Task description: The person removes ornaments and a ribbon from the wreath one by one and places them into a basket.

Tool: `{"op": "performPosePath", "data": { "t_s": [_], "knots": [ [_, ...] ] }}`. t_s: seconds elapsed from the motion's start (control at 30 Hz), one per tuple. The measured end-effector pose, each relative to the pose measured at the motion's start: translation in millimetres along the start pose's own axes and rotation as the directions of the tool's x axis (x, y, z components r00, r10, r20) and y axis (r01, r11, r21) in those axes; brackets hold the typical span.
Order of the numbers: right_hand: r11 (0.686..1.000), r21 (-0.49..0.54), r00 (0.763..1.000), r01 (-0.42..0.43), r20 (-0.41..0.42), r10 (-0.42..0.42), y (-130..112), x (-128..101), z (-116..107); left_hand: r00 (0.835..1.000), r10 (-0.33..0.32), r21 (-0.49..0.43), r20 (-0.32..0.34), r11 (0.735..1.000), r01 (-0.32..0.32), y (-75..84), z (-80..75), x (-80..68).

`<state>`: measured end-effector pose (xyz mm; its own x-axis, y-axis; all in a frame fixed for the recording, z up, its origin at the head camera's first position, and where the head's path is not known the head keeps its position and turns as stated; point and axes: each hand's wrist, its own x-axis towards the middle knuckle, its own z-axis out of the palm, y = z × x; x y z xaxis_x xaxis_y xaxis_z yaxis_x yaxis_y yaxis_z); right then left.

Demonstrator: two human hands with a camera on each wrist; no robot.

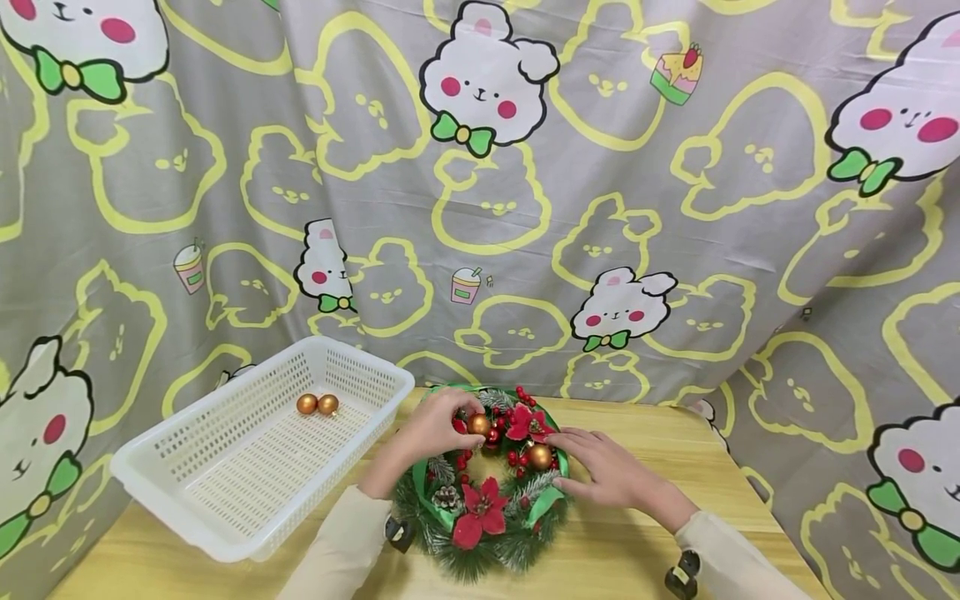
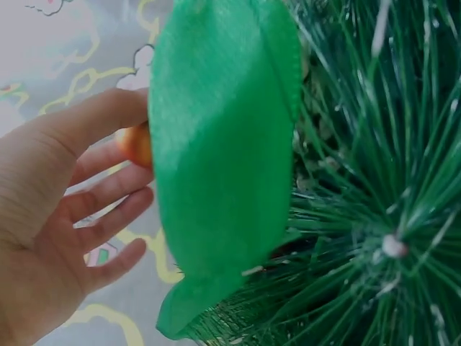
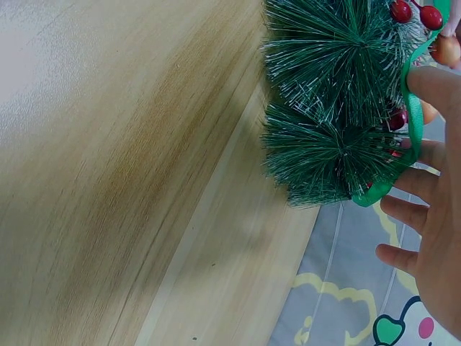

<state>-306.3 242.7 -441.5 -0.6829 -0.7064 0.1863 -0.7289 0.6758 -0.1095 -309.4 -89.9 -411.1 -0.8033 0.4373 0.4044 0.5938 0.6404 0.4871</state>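
- The round green pine-needle Christmas wreath (image 1: 483,483), dressed with red poinsettias, red berries, a pine cone and green ribbon, lies flat on the pale yellow wooden table (image 1: 675,467), near its rear edge.
- The left hand (image 1: 433,427) comes in from 7 o'clock of the wreath, forearm in a cream sleeve, wrist bent over the inner ring. Its thumb and fingertips pinch a small shiny gold ball ornament (image 1: 478,424) at about 12 o'clock on the wreath. In the left wrist view the thumb (image 2: 86,122) and curled fingers close about the orange-gold ball (image 2: 137,144) behind a broad green ribbon loop (image 2: 223,166).
- The right hand (image 1: 603,467) enters from 4 o'clock, palm down, fingers straight and relaxed, fingertips resting on the wreath's rim at 3 o'clock. It grips nothing. A second gold ball (image 1: 540,456) sits just beside its fingertips.
- In the right wrist view the right hand's extended fingers (image 3: 414,213) lie against the green ribbon (image 3: 415,119) and needle tufts.
- A white perforated plastic basket (image 1: 187,475) stands at 9 o'clock of the wreath, just beside it. Two gold balls (image 1: 317,405) rest touching on its floor near the far end.
- A grey curtain printed with cartoon bears (image 1: 487,167) hangs behind the table.
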Motion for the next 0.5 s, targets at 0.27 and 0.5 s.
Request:
{"op": "performPosePath", "data": {
  "t_s": [0.27, 0.5],
  "knots": [
    [1.0, 0.009, 1.0, 0.002, -0.013, -0.002, 0, 0, 0, 0.989, -0.007, 0.033, -0.146, 0.999, 0.012, -10.4, 0.3, 3.2],
    [1.0, 0.007, 1.0, 0.0, -0.006, 0.0, -1, 0, 0, 0.991, -0.031, 0.091, -0.132, 0.995, 0.043, -14.4, -0.5, -0.8]
  ]
}}
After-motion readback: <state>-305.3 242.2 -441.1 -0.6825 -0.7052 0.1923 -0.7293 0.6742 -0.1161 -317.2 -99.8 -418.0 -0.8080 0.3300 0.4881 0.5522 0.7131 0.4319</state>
